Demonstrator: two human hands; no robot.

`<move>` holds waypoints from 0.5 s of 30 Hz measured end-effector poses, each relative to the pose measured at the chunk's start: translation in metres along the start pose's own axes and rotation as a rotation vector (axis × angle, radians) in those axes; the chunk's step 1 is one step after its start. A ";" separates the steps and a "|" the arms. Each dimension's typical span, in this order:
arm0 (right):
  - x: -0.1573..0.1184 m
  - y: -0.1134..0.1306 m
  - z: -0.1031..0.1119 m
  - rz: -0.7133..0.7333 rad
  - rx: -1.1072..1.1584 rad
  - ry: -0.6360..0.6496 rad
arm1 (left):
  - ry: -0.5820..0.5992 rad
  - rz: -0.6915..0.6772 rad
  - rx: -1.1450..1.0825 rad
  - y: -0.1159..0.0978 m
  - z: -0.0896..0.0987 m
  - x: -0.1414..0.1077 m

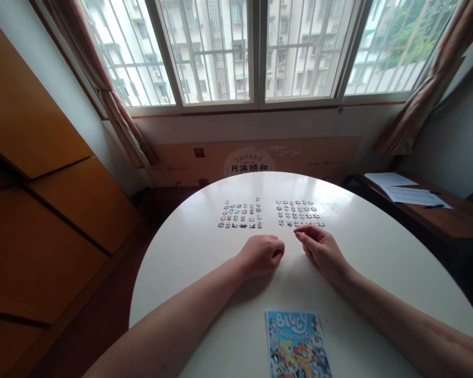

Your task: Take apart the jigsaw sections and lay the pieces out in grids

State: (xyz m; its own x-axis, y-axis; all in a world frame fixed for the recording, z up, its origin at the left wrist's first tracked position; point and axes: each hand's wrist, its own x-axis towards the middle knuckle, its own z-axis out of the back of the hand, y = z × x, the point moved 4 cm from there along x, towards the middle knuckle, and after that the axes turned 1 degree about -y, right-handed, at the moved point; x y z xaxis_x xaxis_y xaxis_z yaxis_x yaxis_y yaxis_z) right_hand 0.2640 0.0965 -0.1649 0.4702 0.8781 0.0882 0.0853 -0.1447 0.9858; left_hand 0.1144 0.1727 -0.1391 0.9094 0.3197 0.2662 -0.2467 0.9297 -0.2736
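Observation:
My left hand [262, 254] is curled into a fist on the white round table [216, 336], just below the left group of jigsaw puzzle pieces [242, 212]. No object shows in that fist. To its right, my right hand [322, 253] has thumb and index finger brought close together at the lower edge of the right group of puzzle pieces [297, 212]. Whether a piece sits between those fingertips is too small to tell. Both groups are laid out in loose rows, with pieces apart from each other. A colourful "Bluey" picture sheet [298, 344] lies nearer to me, between my forearms.
Beyond the table, a printed board [291, 152] leans under the barred window [216, 52]. Papers [408, 191] and a dark pen-like object lie on a brown desk [463, 218] at the right. Wooden cabinets [63, 210] stand at the left.

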 end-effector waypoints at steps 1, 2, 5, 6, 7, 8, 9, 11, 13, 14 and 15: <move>-0.001 0.000 0.000 -0.004 -0.001 0.002 | 0.014 -0.019 0.015 -0.002 0.000 0.000; -0.001 0.001 -0.001 -0.009 -0.003 0.004 | 0.029 -0.041 0.027 -0.004 0.001 -0.001; -0.001 0.002 -0.002 -0.018 -0.008 0.001 | 0.073 -0.106 0.060 -0.008 0.001 -0.001; -0.001 0.002 -0.002 -0.020 -0.010 -0.003 | 0.081 -0.119 0.069 -0.009 0.001 -0.002; -0.001 0.002 -0.002 -0.022 -0.010 -0.006 | 0.085 -0.128 0.076 -0.010 0.002 -0.002; -0.001 0.002 -0.003 -0.025 -0.010 -0.008 | 0.084 -0.134 0.079 -0.010 0.002 -0.002; -0.001 0.001 -0.003 -0.028 -0.011 -0.008 | 0.080 -0.139 0.079 -0.010 0.002 -0.002; -0.001 0.001 -0.003 -0.033 -0.013 -0.005 | 0.068 -0.147 0.072 -0.009 0.003 -0.002; -0.002 0.001 -0.002 -0.033 -0.017 -0.003 | 0.060 -0.152 0.067 -0.009 0.003 -0.002; -0.002 0.001 -0.002 -0.030 -0.021 -0.002 | 0.059 -0.153 0.067 -0.008 0.003 -0.002; -0.002 0.001 -0.002 -0.025 -0.027 -0.001 | 0.061 -0.154 0.068 -0.008 0.003 -0.002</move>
State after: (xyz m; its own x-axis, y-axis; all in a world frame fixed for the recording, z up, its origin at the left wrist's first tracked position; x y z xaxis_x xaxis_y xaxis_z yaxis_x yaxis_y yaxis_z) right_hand 0.2615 0.0956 -0.1640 0.4694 0.8807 0.0630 0.0736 -0.1102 0.9912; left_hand 0.1135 0.1649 -0.1343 0.9563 0.1624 0.2432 -0.1228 0.9778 -0.1700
